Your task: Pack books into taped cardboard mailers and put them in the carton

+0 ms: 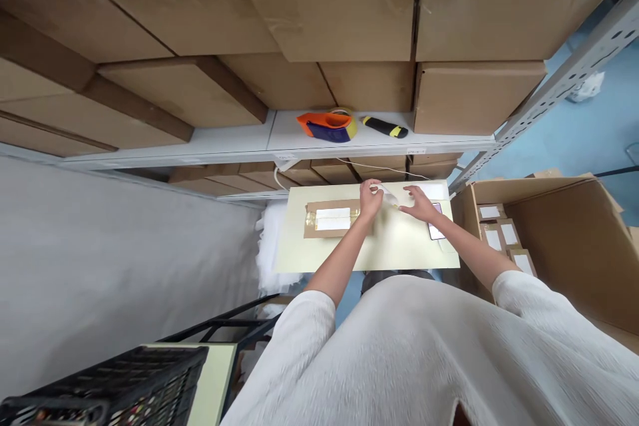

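My left hand [370, 198] is closed on a small white object [387, 194] over the pale table [389, 249]. Fingers of my right hand [420, 204] reach to the same white object from the right and pinch its end. A flat brown parcel [331, 218] with a white label lies taped on the table, just left of my left hand. Under my right wrist lies a phone [435, 229].
An orange and blue tape dispenser [327, 125] and a black and yellow knife [384, 126] lie on the white shelf [239, 140]. Large cartons fill the shelves. An open carton [574, 239] with labelled small parcels stands at right. A black crate [114, 386] sits lower left.
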Motion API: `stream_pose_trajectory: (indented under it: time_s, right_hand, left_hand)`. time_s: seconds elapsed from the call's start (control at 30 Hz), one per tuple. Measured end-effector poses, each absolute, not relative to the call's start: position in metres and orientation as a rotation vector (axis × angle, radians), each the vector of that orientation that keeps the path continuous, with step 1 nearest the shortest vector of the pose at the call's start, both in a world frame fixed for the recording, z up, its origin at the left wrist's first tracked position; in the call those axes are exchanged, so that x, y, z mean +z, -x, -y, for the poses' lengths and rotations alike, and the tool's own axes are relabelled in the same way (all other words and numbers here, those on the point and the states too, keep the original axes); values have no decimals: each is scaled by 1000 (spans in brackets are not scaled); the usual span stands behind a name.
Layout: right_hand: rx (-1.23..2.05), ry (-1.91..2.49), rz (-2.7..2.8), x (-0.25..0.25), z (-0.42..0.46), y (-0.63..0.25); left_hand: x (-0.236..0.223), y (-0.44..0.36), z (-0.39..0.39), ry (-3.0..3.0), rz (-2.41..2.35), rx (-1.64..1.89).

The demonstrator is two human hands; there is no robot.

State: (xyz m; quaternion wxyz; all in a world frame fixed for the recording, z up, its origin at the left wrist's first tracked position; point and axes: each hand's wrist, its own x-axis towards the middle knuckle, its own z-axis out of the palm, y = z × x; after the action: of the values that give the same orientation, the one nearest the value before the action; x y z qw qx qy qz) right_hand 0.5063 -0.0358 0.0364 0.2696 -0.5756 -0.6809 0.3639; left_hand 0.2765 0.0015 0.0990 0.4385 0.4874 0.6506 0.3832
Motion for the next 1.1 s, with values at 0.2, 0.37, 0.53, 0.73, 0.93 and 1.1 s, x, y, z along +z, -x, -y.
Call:
stream_pose_trajectory:
  time_s: [0.2, 0.37, 0.53, 0.73, 0.93, 1.1]
  right_hand:
    - [966, 1494, 1667, 77, 29, -432]
    - [1102, 1505, 1548, 107, 28, -385]
    - [1213, 1525, 1412, 123, 35, -337]
    - [1437, 1515, 1318, 127, 47, -299]
    - [1404, 1612, 1339, 125, 55, -279]
    - [1160, 1762, 1392, 117, 55, -273]
  left_hand:
    - [124, -225, 11, -1131, -1519, 1122]
    - [138, -163, 18, -1046, -1431, 1193]
    - [130, -103, 30, -997, -1427, 1175]
    - [113, -53, 43, -992, -1373, 1131]
    - [107, -26, 50, -1079, -1376, 1014]
    - [100, -21, 58, -1301, -1543, 916]
